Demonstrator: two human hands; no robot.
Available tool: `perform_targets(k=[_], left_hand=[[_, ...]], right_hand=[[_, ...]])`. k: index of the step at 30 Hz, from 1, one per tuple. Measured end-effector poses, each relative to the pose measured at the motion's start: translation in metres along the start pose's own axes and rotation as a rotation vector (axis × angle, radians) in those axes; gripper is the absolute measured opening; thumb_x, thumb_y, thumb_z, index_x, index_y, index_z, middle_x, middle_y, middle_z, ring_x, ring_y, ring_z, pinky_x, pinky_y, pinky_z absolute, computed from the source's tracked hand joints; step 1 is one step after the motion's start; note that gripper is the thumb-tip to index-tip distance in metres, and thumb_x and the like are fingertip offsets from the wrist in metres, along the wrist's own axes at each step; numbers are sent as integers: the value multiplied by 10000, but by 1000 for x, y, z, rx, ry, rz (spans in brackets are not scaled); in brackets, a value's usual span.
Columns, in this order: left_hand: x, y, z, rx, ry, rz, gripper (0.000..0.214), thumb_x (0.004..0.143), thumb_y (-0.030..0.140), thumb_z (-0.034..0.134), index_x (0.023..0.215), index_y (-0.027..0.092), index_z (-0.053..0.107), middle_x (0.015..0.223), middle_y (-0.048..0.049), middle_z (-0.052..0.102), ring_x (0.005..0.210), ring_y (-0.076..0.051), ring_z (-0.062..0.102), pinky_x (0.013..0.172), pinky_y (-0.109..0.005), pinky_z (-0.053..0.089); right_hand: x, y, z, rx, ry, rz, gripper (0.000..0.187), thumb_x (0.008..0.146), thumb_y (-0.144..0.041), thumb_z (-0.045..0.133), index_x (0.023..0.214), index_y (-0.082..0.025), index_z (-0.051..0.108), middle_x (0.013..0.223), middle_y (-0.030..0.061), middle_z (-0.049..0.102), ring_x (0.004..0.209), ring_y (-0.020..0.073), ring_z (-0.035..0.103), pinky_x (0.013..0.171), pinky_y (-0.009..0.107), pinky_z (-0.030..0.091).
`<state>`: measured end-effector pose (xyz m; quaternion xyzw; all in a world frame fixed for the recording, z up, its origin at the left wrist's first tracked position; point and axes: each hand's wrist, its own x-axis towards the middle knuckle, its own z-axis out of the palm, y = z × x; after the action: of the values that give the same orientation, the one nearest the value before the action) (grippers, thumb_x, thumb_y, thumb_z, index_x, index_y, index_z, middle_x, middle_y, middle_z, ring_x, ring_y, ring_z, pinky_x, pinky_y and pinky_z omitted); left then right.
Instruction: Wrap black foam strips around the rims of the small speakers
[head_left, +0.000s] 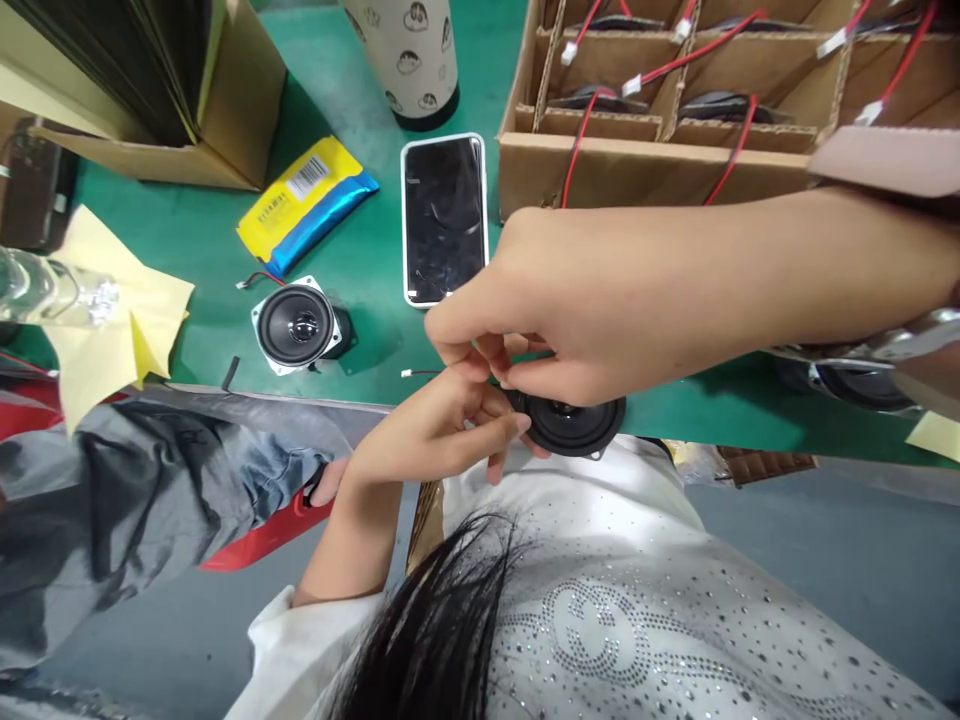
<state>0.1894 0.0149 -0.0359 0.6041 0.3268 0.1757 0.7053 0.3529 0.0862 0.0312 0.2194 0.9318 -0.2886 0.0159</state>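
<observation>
My left hand [431, 425] curls around the rim of a round black speaker [570, 425], which is held just off the table's near edge. My right hand [547, 340] reaches in from the right, and its thumb and fingertips pinch together at the top of that speaker. A thin wire [420, 373] with a white connector runs out from between my hands. The pinched spot itself is hidden by my fingers. On the green mat [367, 340] to the left lies a second speaker [295, 325] in a white frame, with a red-and-black lead.
A cardboard divider box [667, 110] holds speakers with red wires behind my right arm. A phone [444, 220], a blue-and-yellow packet [306, 205], a patterned bottle [409, 60], a glass bottle [52, 290] and yellow paper [112, 310] stand on the mat. Another speaker [859, 385] lies at right.
</observation>
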Motion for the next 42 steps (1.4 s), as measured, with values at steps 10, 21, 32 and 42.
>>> perform_targets(k=[10,21,32,42], left_hand=[[-4,-5,25,-134,214,65,207,952,227,458,1135,142,507,630,-24,677,384,-114,592,353,-171,444],[-3,-10,32,-91,277,23,365,965,213,382,1318,126,363,600,13,672,365,-98,575,350,-145,417],[0,-2,36,-167,339,-41,56,958,218,382,940,177,415,528,45,606,347,-74,548,324,-104,401],[2,-4,37,-185,356,-41,96,963,250,403,979,164,443,485,58,576,331,-83,535,302,-107,365]], right_hand=[[-10,4,13,-142,42,57,162,692,-254,723,817,-205,633,528,-121,464,425,-16,290,447,169,220],[-15,1,18,-286,76,135,201,633,-175,777,721,-165,597,493,-119,419,396,-39,251,424,120,121],[-22,-4,26,-443,100,144,276,697,-332,774,679,-184,541,457,-85,356,373,-14,139,412,170,29],[-26,-10,27,-551,22,167,168,744,-278,695,720,-187,556,552,-32,465,505,36,379,539,177,285]])
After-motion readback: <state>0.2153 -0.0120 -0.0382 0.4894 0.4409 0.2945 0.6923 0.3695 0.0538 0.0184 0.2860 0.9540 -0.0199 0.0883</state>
